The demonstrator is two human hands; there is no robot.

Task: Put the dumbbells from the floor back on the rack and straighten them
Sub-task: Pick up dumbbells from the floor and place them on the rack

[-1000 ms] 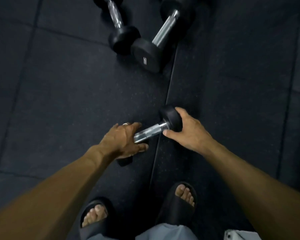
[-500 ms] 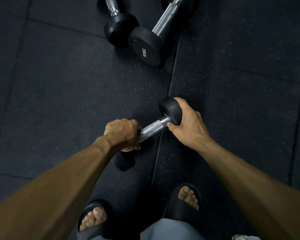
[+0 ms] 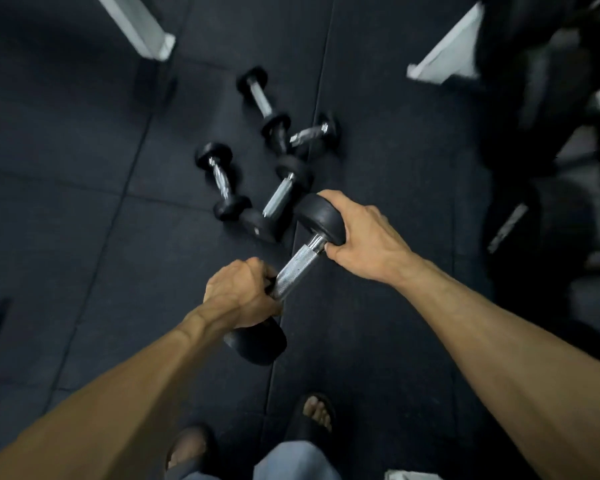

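Note:
A black dumbbell with a knurled steel handle (image 3: 297,268) is lifted off the floor, slanting up to the right. My left hand (image 3: 239,294) grips the lower part of the handle, just above the near head. My right hand (image 3: 359,235) curls round the far head. Several more black dumbbells lie on the dark floor beyond: one (image 3: 222,183) to the left, one (image 3: 278,199) beside it, one (image 3: 262,102) farther back and a small one (image 3: 309,135) partly hidden behind it. The rack (image 3: 548,109) is a dark blur at the right edge.
White frame legs stand at the top left (image 3: 139,29) and top right (image 3: 447,57). Dark rubber floor tiles (image 3: 66,202) spread out to the left. My feet in black sandals (image 3: 314,415) are at the bottom, below the held dumbbell.
The held dumbbell has risen off the floor in both hands. The view has pulled back and up, so more dumbbells, the white legs and the rack have come into sight.

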